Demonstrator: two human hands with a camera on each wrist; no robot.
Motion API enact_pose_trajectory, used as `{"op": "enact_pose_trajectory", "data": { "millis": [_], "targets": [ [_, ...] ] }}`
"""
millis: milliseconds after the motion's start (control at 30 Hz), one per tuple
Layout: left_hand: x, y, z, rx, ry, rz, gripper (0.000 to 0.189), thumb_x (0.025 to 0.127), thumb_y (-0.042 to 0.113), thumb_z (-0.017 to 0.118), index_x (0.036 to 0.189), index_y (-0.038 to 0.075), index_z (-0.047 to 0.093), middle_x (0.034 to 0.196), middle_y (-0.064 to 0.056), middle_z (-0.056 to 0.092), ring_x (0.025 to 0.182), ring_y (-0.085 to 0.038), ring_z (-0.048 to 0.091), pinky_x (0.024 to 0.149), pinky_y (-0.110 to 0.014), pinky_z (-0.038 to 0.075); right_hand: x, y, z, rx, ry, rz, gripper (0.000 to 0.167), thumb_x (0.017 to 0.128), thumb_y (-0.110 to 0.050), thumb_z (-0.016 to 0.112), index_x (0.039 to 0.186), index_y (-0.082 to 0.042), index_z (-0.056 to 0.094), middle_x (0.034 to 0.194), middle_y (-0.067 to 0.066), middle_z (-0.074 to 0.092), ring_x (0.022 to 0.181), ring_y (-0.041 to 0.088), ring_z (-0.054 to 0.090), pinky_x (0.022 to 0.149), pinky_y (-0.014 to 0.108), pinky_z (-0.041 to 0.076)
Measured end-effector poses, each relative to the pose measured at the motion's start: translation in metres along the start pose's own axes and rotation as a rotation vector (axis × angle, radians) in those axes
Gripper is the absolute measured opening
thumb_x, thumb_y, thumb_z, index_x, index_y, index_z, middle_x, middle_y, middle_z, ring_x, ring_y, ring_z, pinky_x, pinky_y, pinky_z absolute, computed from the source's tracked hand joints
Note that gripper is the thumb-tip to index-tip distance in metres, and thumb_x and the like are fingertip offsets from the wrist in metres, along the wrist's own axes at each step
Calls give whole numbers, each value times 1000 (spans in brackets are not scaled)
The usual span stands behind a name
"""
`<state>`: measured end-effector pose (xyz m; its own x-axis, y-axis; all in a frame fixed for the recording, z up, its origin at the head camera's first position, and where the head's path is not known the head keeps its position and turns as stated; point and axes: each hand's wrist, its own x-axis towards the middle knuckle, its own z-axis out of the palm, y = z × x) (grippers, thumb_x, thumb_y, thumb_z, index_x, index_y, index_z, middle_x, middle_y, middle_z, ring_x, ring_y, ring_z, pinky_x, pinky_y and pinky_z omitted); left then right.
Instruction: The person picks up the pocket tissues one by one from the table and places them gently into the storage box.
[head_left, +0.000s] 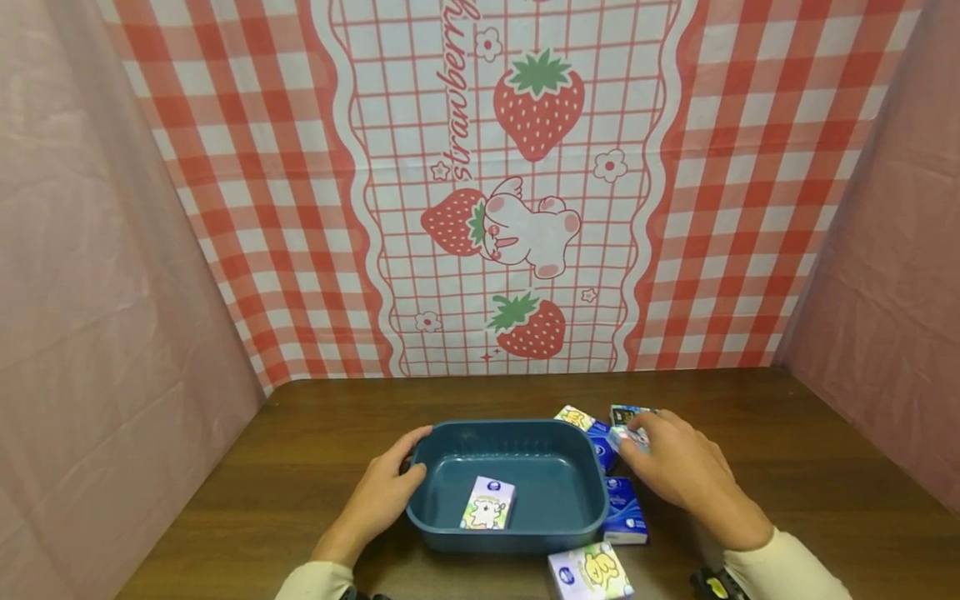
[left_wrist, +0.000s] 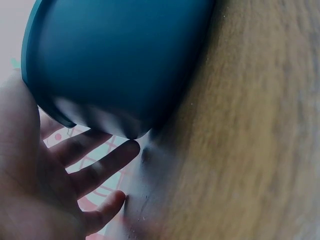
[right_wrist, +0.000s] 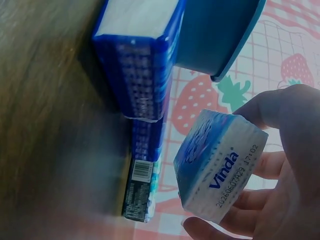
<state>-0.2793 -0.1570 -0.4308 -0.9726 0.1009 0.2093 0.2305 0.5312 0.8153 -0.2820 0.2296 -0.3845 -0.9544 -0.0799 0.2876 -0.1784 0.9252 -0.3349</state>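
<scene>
A dark teal plastic tub point(head_left: 525, 542) sits on the table. My left hand point(head_left: 378, 492) holds its left rim, thumb at the edge and fingers against the outer wall; the left wrist view shows those fingers point(left_wrist: 102, 170) spread. Inside the tub lies a tissue pack with a white cartoon point(head_left: 489, 505). Right of the tub, my right hand point(head_left: 682, 462) pinches a light blue and white Vinda tissue pack point(right_wrist: 222, 165) between thumb and fingers. In the right wrist view, this pack is clear of the blue tissue pack point(right_wrist: 135, 75) beside it.
Along the tub's right side lie a blue tissue pack point(head_left: 624, 510), another blue pack point(head_left: 603, 448), a yellow-cartoon pack point(head_left: 574, 416) and a dark-ended pack point(head_left: 624, 414). A lilac pack point(head_left: 591, 573) lies at the front right. A strawberry-print cloth point(head_left: 510, 183) hangs behind the table.
</scene>
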Motion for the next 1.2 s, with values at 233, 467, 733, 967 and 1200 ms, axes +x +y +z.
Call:
{"op": "enact_pose_trajectory", "data": {
  "millis": [233,467,733,967,1200],
  "targets": [
    [0,0,0,-2,-5,4,48,96,14,57,143,24,56,142,-10,56,122,-30,56,96,-55,48,-2,-6,-2,2,8,0,35,91,-37,66,111,-9,69,108,16,65,89,32,63,72,60,53],
    [0,-1,0,-1,-2,-1,47,96,15,58,142,25,56,141,-9,56,123,-30,56,97,-56,47,-4,-11,-3,-1,12,-6,33,91,-37,66,109,-10,69,104,13,64,85,28,61,71,59,54],
    [0,0,0,-4,1,7,47,96,14,58,142,24,56,141,-10,57,121,-29,57,95,-54,48,-5,-17,-5,0,54,-44,30,91,-35,67,108,-10,70,108,14,65,90,31,64,73,59,54],
    [1,0,1,13,12,21,47,95,12,58,141,23,57,139,-9,58,119,-26,57,96,-52,48,-6,-19,-5,-5,32,-32,31,90,-35,68,109,-10,70,108,14,65,90,31,64,73,59,54],
    [2,-2,2,27,38,61,49,95,8,59,143,18,56,142,-2,56,120,-24,56,98,-49,46,-5,-19,-5,-4,35,-35,31,90,-35,68,108,-11,70,109,14,65,91,31,64,73,59,54]
  ]
}}
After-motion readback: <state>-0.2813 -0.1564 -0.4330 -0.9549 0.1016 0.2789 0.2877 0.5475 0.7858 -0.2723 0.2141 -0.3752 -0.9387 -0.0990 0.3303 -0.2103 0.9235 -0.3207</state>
